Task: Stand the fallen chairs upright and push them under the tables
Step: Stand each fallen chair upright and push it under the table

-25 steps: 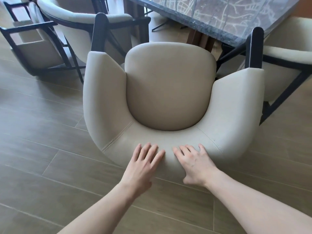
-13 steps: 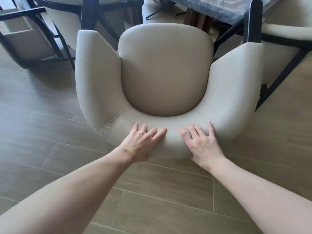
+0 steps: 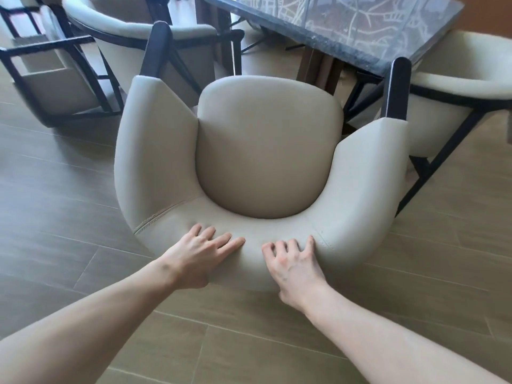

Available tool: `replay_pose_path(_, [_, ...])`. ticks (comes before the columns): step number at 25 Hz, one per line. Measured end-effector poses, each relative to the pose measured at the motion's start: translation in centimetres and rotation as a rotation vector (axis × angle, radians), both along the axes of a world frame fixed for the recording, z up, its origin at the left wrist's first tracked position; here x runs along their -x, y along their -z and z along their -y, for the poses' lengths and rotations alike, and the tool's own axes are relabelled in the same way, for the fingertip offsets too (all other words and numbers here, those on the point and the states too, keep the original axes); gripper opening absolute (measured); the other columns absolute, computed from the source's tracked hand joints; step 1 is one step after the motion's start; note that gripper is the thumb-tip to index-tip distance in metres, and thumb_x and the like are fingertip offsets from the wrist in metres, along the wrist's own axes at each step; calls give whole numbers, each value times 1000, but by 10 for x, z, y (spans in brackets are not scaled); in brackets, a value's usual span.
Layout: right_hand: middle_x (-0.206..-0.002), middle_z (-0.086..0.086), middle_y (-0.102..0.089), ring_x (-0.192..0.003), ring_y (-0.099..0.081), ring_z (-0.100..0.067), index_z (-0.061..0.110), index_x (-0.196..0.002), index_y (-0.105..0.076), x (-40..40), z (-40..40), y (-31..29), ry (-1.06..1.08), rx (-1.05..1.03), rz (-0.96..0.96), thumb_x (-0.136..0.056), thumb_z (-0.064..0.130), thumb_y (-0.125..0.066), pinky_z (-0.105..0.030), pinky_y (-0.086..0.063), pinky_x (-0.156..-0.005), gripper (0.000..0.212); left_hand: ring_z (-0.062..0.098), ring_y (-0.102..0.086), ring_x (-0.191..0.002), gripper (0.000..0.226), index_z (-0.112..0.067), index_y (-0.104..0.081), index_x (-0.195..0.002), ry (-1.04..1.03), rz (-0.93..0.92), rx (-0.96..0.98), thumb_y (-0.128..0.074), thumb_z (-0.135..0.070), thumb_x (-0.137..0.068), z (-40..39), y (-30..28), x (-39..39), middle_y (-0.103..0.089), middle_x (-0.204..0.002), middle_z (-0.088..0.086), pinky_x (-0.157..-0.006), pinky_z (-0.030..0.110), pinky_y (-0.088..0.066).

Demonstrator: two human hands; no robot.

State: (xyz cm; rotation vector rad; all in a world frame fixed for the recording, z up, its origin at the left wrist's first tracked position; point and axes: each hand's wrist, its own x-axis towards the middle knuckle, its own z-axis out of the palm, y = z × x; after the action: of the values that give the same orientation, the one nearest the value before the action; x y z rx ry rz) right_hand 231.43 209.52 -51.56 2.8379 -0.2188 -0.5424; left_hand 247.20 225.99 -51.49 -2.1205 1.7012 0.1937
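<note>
1. A person leans over a cream upholstered chair [image 3: 266,151] that stands upright on the wood-plank floor [image 3: 55,217], its seat facing a dark marble-topped surface [image 3: 346,26].
2. The left hand [image 3: 199,256] lies flat on the curved top of the backrest, fingers [image 3: 230,242] straight and spread, pressing the padding rather than clutching it.
3. The right hand [image 3: 293,267] rests just beside it on the same rim; its fingers, straighter half a second ago, now bend at the knuckles and dig their tips into the upholstery.
4. Compared with that earlier frame, both hands keep their places on the backrest, still close together near its middle.
5. The chair is not yet under the surface: its front edge sits near the table's corner, and the two black front posts [image 3: 396,87] rise on either side of the seat.
6. More of the marble top shows now than half a second ago, when only a sliver of it appeared.
7. A second cream chair [image 3: 457,87] stands to the right beside the surface, and a third [image 3: 133,31] stands behind on the left.
</note>
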Motion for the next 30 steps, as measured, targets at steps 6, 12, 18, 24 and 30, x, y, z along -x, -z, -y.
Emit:
replay_pose_path(6, [-119,-22,-50,-107,-51,-37,1,-131,-30,-31,-68,-27,-15,-73,-42,-73,20,-77,-63,-34,-96,77,30,-46,-123,102,-26,4,-151,61,-16,-56,-65,-25,-76,-59,-24,-39,-37,-151,-3,-102,43,-38])
replay_pose_path(12, [-119,-13,-52,-106,-52,-32,7,-128,-35,-79,-77,-63,52,-144,-9,-72,31,-74,-47,-42,-82,72,19,-42,-133,105,-34,-8,-158,99,-67,-57,-67,-29,-72,-52,-64,-104,-37,-154,-15,-110,32,-30])
replay_pose_path(18, [-115,-7,-53,-104,-53,-30,10,-133,-33,-103,-31,-80,165,-105,62,-67,38,-73,-46,-44,-87,82,16,-37,-139,107,-41,-14,-156,23,-131,36,-74,-31,-68,-5,-81,-134,-39,-152,-13,-116,30,-21])
replay_pose_path(24, [-120,-7,-52,-113,-52,-31,15,-134,-31,-119,-9,-76,272,-113,156,-63,57,-78,-54,-35,-101,95,23,-25,-144,98,-42,-20,-151,-165,-1,152,-77,-36,-71,17,-77,-127,-36,-150,-9,-116,55,-14])
replay_pose_path(30, [-120,-7,-52,-114,-50,-32,19,-127,-34,-129,8,-78,324,-126,222,-58,66,-74,-51,-33,-103,93,34,-17,-147,93,-38,-23,-149,-304,14,162,-77,-18,-77,36,-79,-127,-32,-150,-3,-107,77,-19])
